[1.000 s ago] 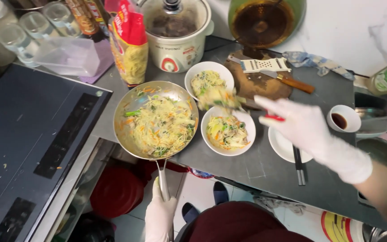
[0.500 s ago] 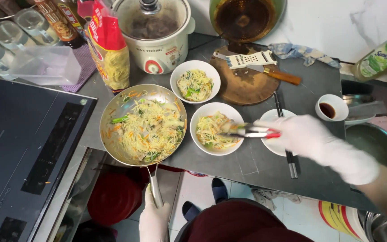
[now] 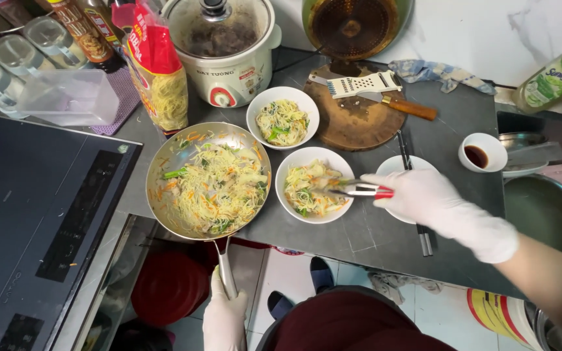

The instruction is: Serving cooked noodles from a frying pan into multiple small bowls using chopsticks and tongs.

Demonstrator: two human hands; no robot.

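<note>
Two white bowls stand on the dark grey counter (image 3: 359,240), each holding thin noodles with green and orange vegetable shreds. The nearer bowl (image 3: 313,184) sits just right of a steel frying pan (image 3: 208,181); the farther bowl (image 3: 283,117) lies behind it, near a white rice cooker (image 3: 224,49) with a glass lid. The pan is heaped with the same noodles, carrot strips and greens, and part of it overhangs the counter's front edge.

The right hand (image 3: 434,198), in a white glove, is clenched around red-handled metal tongs (image 3: 358,190). The tong tips reach over the nearer bowl and touch its noodles; the hand itself hovers just right of that bowl, above a small white plate (image 3: 395,168). The left hand (image 3: 224,318), also gloved, grips the end of the pan's long metal handle (image 3: 226,270) below the counter edge.

Behind the bowls a round wooden board (image 3: 352,120) carries a white grater (image 3: 359,84) and a wooden-handled knife (image 3: 401,104). A small white cup (image 3: 482,152) of dark sauce stands to the right, well apart from the hand. Dark chopsticks (image 3: 416,214) lie across the plate. A red-and-yellow packet of dry noodles (image 3: 159,71) leans behind the pan, beside a clear plastic container (image 3: 69,97) and glass jars (image 3: 17,55).
</note>
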